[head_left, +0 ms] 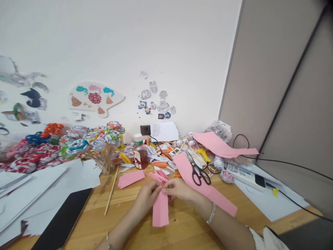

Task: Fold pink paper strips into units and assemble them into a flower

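Note:
Between my two hands is a strip of pink paper point(160, 211), pinched at its upper part, its lower end hanging toward me over the wooden table. My left hand point(148, 195) grips it from the left with thumb and fingers. From the right, my right hand point(178, 189) pinches the same strip, fingers close to the left thumb. Folded pink paper ends point(159, 175) fan out just beyond the fingertips. To the left lies a small stack of pink paper pieces point(131, 178). Black-handled scissors point(199, 173) rest on a long pink sheet point(218, 199) to the right.
A wooden stick point(111, 191) and a black tablet-like slab point(63, 218) lie left, beside white paper sheets point(31, 191). Paper flowers point(78, 146) crowd the back left. A bottle point(140, 154) stands amid paper scraps. Cables point(293, 194) and a white power strip point(246, 177) are right.

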A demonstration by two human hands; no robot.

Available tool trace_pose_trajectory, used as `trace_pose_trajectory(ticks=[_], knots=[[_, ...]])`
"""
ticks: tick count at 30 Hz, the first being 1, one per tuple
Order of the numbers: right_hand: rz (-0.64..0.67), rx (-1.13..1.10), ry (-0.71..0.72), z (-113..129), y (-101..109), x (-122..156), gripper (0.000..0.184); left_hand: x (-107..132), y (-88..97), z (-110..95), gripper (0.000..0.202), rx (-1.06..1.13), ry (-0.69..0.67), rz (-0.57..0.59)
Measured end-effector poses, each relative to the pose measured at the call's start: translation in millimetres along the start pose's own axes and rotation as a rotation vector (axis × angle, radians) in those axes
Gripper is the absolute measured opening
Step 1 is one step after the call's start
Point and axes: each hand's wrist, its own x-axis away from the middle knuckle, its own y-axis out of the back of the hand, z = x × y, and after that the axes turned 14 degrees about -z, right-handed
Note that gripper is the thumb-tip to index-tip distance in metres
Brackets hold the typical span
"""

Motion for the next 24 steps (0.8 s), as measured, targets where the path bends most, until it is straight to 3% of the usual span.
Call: trace_pose_trajectory(ticks=[4, 12, 24], knots=[[0.003, 0.085, 0.108, 4.6, 3.0, 1.8, 0.026, 1.2, 0.5, -2.4, 0.022, -0.025, -0.022, 0.003], [-0.054, 0.194, 0.191, 1.0, -1.8, 0.5, 0.020, 1.7, 1.7, -1.7, 0.025, -0.010, -0.044, 0.033], [-0.099, 0.404, 0.339, 19.9, -3.2, 11.0, 0.018, 0.5, 2.5, 1.1, 0.024, -0.018, -0.065, 0.052]])
